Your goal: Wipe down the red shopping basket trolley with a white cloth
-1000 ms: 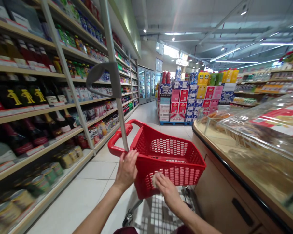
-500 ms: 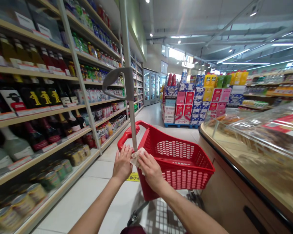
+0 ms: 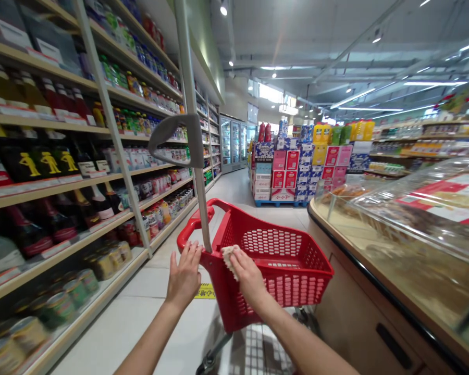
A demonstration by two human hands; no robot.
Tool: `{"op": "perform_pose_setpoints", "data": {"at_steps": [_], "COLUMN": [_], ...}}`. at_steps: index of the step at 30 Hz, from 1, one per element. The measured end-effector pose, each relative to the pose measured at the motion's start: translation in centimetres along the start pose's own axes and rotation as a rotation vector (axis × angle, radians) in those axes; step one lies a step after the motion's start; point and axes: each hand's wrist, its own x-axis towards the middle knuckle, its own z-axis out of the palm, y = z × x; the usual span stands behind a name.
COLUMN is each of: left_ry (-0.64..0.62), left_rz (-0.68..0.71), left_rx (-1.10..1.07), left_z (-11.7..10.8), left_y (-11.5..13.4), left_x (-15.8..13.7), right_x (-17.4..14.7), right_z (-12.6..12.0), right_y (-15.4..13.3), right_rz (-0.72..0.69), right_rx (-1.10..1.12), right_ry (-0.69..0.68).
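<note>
A red plastic shopping cart [image 3: 226, 291] stands before me, its basket open with slotted walls. My left hand [image 3: 184, 276] rests on the near end of the red handle [image 3: 187, 229], fingers stretched out and holding nothing. Under my right hand [image 3: 247, 273] a crumpled whitish cloth [image 3: 230, 258] is pressed against the basket's near rim and side. Its underside is hidden by my fingers. A grey metal pole [image 3: 201, 208] rises from the cart beside the handle, with a grey loop-shaped grip [image 3: 180, 138] partway up.
Shelves [image 3: 66, 182] of bottles and cans line the left. On the right runs a wooden counter [image 3: 359, 302] with clear covers over food. Stacked drink boxes [image 3: 285, 172] stand on a blue pallet ahead, glass-door fridges [image 3: 232, 140] beyond. A yellow floor sticker [image 3: 205, 291] lies below the cart.
My right hand and the cloth have moved right, away from the pole's foot and along the basket rim. My left hand stays by the handle. The view has shifted slightly right.
</note>
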Motion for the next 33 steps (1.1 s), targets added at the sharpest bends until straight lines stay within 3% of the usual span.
{"op": "perform_pose_setpoints", "data": {"at_steps": [3, 5, 8, 12, 15, 19, 21, 26, 31, 33], "left_ry": [0.065, 0.118, 0.088, -0.072, -0.109, -0.093, -0.081, -0.099, -0.110, -0.099], "left_rz": [-0.021, -0.009, 0.099, 0.148, 0.160, 0.164, 0.158, 0.177, 0.179, 0.168], "left_rx": [-0.009, -0.023, -0.071, -0.055, -0.022, -0.008, -0.006, -0.002, 0.027, 0.034], "left_z": [0.0, 0.3, 1.1, 2.1, 2.3, 2.0, 1.8, 1.4, 1.0, 1.1], "left_y": [0.7, 2.0, 5.0, 7.8, 8.0, 8.1, 8.4, 8.4, 8.5, 8.8], "left_x": [-0.5, -0.8, -0.4, 0.5, 0.6, 0.4, 0.4, 0.7, 0.8, 0.8], "right_x": [-5.3, -7.4, -6.7, -5.1, -8.2, -12.9, -13.1, -12.0, -15.0, -15.1], "right_z": [-2.1, -3.3, -3.2, -2.4, -4.8, -8.5, -8.5, -7.1, -11.0, -11.1], "right_y": [6.1, 8.3, 6.8, 3.9, 7.5, 14.1, 14.5, 12.9, 17.6, 17.5], "right_rz": [0.132, 0.244, 0.261, 0.086, 0.139, 0.378, 0.403, 0.208, 0.447, 0.490], "right_rx": [-0.069, -0.114, -0.090, -0.033, -0.099, -0.259, -0.294, -0.186, -0.275, -0.283], "right_ry": [0.011, 0.041, 0.027, -0.028, -0.033, 0.042, 0.059, -0.082, 0.022, 0.024]}}
